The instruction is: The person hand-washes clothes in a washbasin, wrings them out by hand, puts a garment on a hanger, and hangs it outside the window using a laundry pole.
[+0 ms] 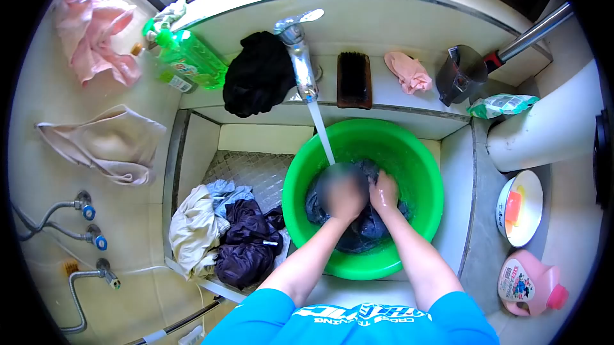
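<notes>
A green basin (427, 217) stands in the tiled sink under the chrome faucet (300, 63), whose water runs down into it. Dark wet cloth (371, 220) lies in the basin. My left hand (344, 195) is on the cloth near the water stream; a blurred patch covers most of it and its fingers are hidden. To its right, my right hand (384, 191) grips the dark cloth, its fingers bent down into it. Left of the basin lie a cream garment (195, 233), a light blue one (227, 195) and a dark purple one (246, 249).
On the back ledge are green bottles (192, 57), black cloth (259, 75), a brush (354, 81), pink cloth (408, 72) and a dark cup (460, 75). At right are a white pipe (543, 121), a bowl (532, 217) with soap and a pink jug (527, 284). Taps (96, 237) line the left wall.
</notes>
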Action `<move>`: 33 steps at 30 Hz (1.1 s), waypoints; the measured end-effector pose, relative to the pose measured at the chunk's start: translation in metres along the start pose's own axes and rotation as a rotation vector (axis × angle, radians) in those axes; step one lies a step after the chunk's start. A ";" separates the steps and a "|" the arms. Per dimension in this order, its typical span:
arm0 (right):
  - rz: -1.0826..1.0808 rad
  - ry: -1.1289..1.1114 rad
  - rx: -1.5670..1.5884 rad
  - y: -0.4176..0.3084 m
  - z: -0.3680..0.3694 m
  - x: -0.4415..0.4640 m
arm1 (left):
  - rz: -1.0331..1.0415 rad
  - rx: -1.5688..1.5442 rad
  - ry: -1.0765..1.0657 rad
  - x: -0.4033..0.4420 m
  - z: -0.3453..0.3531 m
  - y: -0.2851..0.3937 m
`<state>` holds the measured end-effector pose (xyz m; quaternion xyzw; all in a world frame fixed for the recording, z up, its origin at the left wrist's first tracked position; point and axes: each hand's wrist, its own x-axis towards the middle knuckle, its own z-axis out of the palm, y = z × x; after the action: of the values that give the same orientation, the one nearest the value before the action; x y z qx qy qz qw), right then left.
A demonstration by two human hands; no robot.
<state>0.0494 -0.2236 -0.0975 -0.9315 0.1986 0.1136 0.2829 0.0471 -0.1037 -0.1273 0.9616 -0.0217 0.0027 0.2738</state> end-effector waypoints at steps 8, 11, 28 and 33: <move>-0.673 -0.022 0.605 -0.088 -0.066 -0.129 | -0.182 -1.803 -0.420 -0.040 -0.071 0.003; -0.689 0.167 0.546 -0.082 -0.066 -0.117 | 0.381 -2.219 -0.316 -0.048 -0.099 0.038; -0.399 0.340 0.904 -0.004 -0.113 -0.041 | 0.092 -0.798 0.053 0.000 -0.180 0.017; -0.114 0.178 0.158 0.031 0.000 -0.023 | -0.899 -0.933 -0.446 -0.030 -0.083 0.012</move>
<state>0.0154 -0.2402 -0.1051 -0.9224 0.1782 -0.0017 0.3427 0.0173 -0.0687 -0.0506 0.6362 0.3246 -0.3188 0.6231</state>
